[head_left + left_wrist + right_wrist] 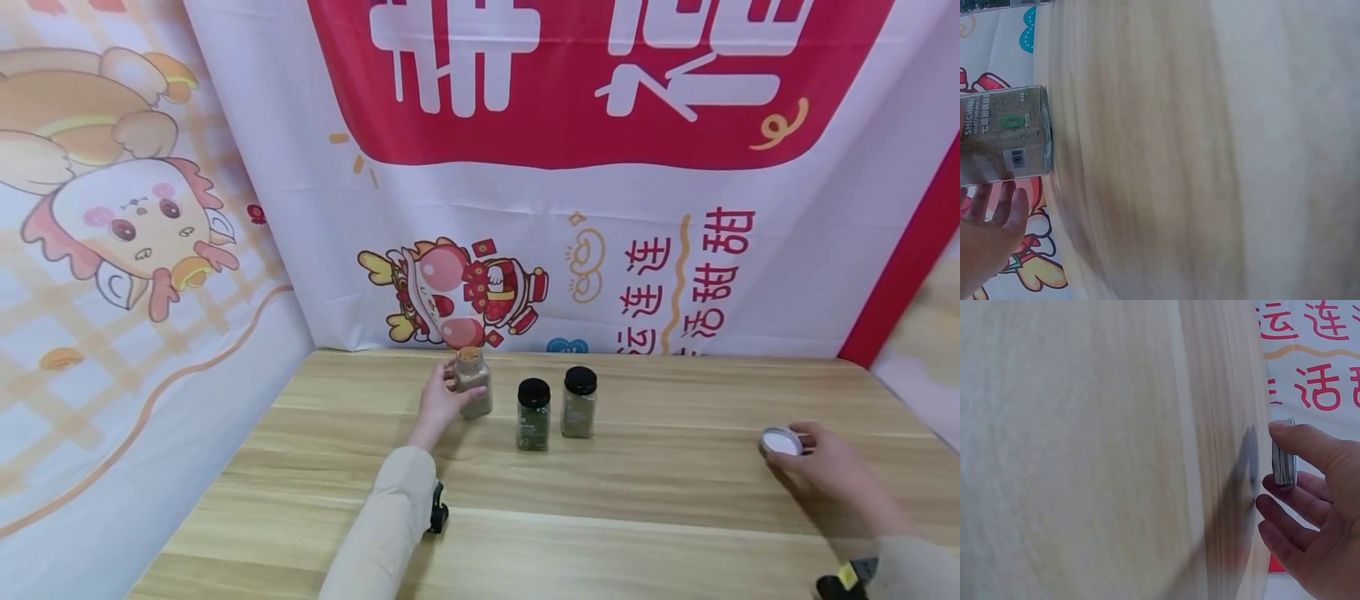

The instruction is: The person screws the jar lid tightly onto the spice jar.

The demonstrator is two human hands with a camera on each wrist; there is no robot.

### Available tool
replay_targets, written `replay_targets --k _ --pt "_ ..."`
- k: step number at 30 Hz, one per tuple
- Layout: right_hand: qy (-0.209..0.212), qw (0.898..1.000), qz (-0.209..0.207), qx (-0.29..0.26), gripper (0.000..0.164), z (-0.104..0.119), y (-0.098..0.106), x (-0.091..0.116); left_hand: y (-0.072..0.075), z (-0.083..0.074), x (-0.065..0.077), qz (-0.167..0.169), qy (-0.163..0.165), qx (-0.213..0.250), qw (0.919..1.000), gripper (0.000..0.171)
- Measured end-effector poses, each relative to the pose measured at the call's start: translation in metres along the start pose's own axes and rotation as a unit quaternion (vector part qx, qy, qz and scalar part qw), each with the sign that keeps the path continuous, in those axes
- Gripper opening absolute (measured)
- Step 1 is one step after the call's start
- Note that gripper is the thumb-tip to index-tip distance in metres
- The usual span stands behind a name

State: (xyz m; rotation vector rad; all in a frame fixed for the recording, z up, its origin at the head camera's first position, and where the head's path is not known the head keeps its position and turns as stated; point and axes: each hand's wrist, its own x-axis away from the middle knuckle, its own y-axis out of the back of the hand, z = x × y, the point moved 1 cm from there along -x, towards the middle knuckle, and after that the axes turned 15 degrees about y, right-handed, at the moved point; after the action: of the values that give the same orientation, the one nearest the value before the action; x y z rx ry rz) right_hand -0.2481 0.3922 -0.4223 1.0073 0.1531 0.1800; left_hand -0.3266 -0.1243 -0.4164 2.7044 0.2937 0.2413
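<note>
Left hand [441, 403] grasping uncapped jar [472, 377], lower centre; right hand [827, 465] pinching silver lid [782, 442], lower right; black-capped dark jar [533, 423], pale jar [579, 410] upright between hands.

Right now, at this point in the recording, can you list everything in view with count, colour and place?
Uncapped clear square jar of powder: 1, brownish, in the left hand, left of the capped jars
Black-capped clear jar with dark contents: 1, dark green, upright on the table, middle
Black-capped clear jar with pale contents: 1, grey-brown, upright, just right of the dark one
Round silver-rimmed lid: 1, white face, in the right hand
Wood-grain table: 1, light brown, below everything
Printed cloth backdrop: 1, white and red, behind the table
Cartoon-printed plaid cloth: 1, white and orange, left side
Wrist devices: 2, mostly black, one per wrist
Sleeves: 2, cream, on both arms
Left hand: 1, at the uncapped jar
Right hand: 1, pinching the lid
</note>
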Motion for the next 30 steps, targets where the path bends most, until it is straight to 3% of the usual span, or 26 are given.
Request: replay_targets --k 4,10,22,27,30 --pt "-0.019 1.000 0.006 -0.018 0.078 0.000 0.001 -0.001 0.000 0.000 0.003 0.000 -0.003 -0.013 0.9999 0.069" --pt "-0.022 1.000 -0.003 -0.016 0.081 0.006 0.002 -0.001 0.001 -0.002 0.009 0.010 -0.004 -0.008 0.9999 0.069" --pt "0.026 0.998 -0.048 -0.016 0.068 0.027 -0.001 0.000 0.003 0.000 0.019 0.003 0.013 0.013 0.9998 0.071" --pt "0.051 0.997 -0.064 0.000 0.052 0.035 -0.002 -0.005 0.005 0.003 0.021 -0.002 0.006 0.014 0.9999 0.070" --pt "0.051 0.997 -0.063 -0.002 0.053 0.040 -0.002 -0.007 0.006 0.005 0.021 -0.001 0.002 0.012 0.9999 0.070"
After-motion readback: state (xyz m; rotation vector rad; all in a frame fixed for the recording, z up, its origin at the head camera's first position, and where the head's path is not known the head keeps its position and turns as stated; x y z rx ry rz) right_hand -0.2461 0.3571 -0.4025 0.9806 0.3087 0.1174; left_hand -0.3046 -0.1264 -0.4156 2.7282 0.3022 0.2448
